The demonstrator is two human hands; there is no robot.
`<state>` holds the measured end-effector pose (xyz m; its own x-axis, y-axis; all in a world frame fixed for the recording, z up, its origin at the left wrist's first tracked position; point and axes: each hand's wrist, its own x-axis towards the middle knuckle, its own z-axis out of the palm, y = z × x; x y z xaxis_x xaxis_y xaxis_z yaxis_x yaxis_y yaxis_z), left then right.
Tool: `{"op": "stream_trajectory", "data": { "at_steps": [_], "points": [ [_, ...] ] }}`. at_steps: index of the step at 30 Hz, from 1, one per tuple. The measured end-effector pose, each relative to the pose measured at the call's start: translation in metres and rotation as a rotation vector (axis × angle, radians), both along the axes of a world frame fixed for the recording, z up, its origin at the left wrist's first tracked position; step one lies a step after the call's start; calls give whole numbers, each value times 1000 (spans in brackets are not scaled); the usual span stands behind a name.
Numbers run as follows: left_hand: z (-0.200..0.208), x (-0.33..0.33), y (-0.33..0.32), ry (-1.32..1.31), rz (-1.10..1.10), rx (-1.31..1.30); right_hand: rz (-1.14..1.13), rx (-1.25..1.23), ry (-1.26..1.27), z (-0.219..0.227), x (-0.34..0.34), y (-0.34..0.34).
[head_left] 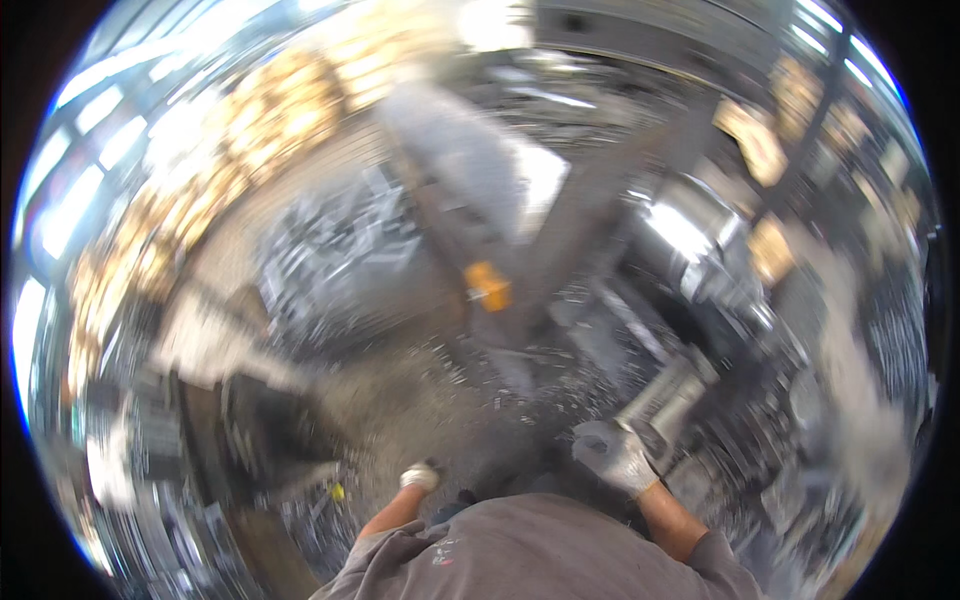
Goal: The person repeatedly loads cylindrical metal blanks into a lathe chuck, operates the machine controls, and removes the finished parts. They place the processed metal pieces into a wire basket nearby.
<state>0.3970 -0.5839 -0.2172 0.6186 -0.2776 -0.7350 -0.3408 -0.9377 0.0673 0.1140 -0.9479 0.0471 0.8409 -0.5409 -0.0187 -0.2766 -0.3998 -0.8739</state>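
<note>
The picture is badly smeared by motion. My left hand (421,476), in a pale work glove with dark fingertips, hangs low beside my body over the grimy floor (385,415). Its fingers are too blurred to read. On the other side, my right hand (620,461) wears a whitish glove with a grey front and is held out in front of me. Close beyond it lies a long, pale, block-like metal part (668,398); I cannot tell whether the hand touches it. Whether the right fingers hold anything is also unclear.
Ahead on the left, a heap of grey metal pieces (345,245) fills a bin. A tilted light-grey panel (470,150) and a small orange box (488,286) stand ahead. A shiny metal cylinder (690,230) is at right. Stacked yellowish sacks or crates (275,105) line the far left.
</note>
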Motion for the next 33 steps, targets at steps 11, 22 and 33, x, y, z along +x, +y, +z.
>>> {"op": "stream_trajectory", "data": {
  "at_steps": [11, 22, 33],
  "points": [
    [28, -255, 489, -535, 1281, 143, 1006, -152, 96, 5, 268, 336],
    [121, -545, 472, -2047, 2931, 620, 1839, -435, 225, 20, 293, 568],
    [171, -615, 480, -2290, 2882, -945, 2373, -140, -236, 121, 358, 789]
  ]
}}
